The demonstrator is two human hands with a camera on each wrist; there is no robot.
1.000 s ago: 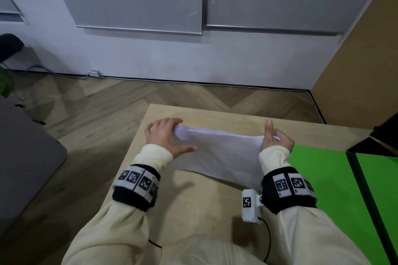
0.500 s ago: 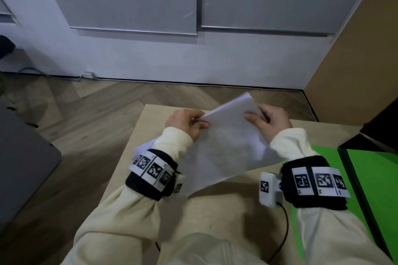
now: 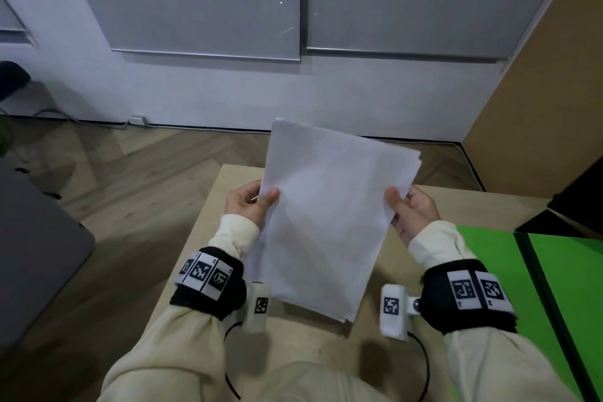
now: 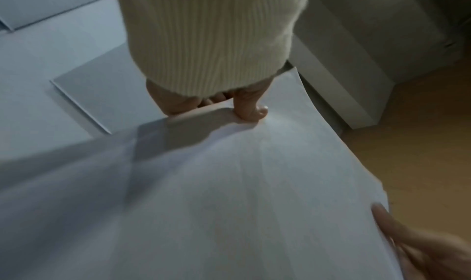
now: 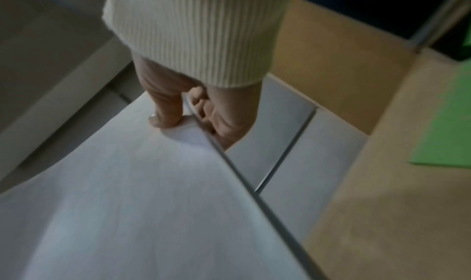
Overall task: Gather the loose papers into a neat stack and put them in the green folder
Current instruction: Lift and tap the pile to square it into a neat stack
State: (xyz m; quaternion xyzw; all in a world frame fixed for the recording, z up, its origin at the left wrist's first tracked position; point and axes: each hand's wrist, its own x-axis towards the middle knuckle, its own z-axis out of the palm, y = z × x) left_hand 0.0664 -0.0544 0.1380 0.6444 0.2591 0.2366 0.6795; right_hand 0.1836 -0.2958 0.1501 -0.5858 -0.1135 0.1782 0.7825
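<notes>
While both hands hold it upright, the stack of white papers (image 3: 329, 215) stands on the wooden table (image 3: 326, 365) | left hand (image 3: 248, 202) pinches its left edge | right hand (image 3: 412, 210) pinches its right edge | green folder (image 3: 509, 271) lies open on the table, right of the stack

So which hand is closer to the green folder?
The right hand. It grips the paper stack on the side where the green folder lies; the left hand holds the far edge.

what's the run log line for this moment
stage: squaring stack | left hand: pinches papers | right hand: pinches papers | green folder: open on table, no papers inside
</notes>
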